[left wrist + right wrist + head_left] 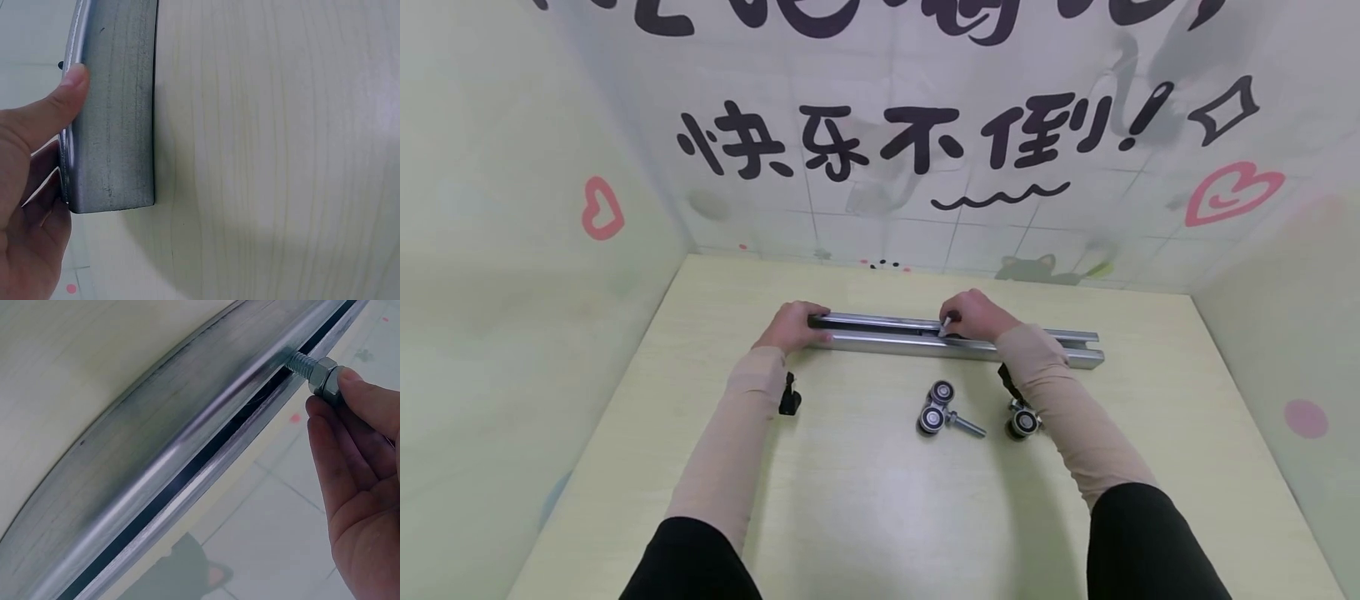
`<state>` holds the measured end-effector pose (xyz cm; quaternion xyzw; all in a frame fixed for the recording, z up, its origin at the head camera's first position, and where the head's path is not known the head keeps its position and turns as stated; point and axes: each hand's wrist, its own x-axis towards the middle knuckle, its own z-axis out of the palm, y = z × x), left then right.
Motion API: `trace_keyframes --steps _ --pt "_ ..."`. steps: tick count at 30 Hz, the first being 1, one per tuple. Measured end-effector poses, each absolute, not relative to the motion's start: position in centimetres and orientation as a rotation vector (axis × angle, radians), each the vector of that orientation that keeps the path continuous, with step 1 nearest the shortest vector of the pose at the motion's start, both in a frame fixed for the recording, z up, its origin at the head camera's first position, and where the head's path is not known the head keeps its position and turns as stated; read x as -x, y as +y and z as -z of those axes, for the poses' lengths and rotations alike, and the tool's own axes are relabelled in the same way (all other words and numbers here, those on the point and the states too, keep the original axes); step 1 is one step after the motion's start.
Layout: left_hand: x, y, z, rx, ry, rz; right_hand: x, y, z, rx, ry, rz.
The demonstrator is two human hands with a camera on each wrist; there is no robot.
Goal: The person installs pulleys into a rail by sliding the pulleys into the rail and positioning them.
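A slotted metal rail (887, 340) lies crosswise on the table, its long slot facing up. My left hand (792, 327) holds the rail's left end; in the left wrist view the thumb lies along the slotted side (75, 94), with the other fingers partly hidden behind. Near the middle of the rail, my right hand (977, 317) pinches a bolt between thumb and fingers. The right wrist view shows this threaded bolt (303, 364) standing in the slot, with nuts (326, 376) on it at the fingertips. Whatever the bolt joins inside the rail is hidden.
In front of the rail, a roller trolley (933, 418) with a bolt lies on the pale wooden table (865, 500). Another roller trolley (1024, 423) sits to its right, partly covered by the right forearm. A printed backdrop (880, 217) rises behind the table.
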<state>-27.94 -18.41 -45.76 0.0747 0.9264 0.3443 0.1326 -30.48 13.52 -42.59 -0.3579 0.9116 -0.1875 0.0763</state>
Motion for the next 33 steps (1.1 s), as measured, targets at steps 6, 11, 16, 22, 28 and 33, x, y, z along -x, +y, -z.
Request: trace_keyframes --steps 6,11,16,22,28,33 --pt "28.3 -18.5 46.1 -0.198 2.672 -1.009 30.5 15.0 42.6 1.033 2.734 0.572" --pt "28.6 -18.6 46.5 -0.193 2.678 -0.987 30.3 16.2 42.4 1.003 2.752 0.568" --pt "28.6 -18.6 46.5 -0.200 2.683 -0.986 30.1 17.0 42.2 0.973 2.751 0.584" --pt "28.4 -18.4 46.4 -0.218 2.682 -0.992 30.2 18.0 42.5 0.976 2.748 0.567" --pt "28.4 -18.5 46.5 -0.225 2.672 -1.004 30.1 19.3 42.4 0.954 2.757 0.563" --pt "28.4 -18.6 46.5 -0.243 2.686 -1.005 29.9 20.2 42.3 0.940 2.765 0.560"
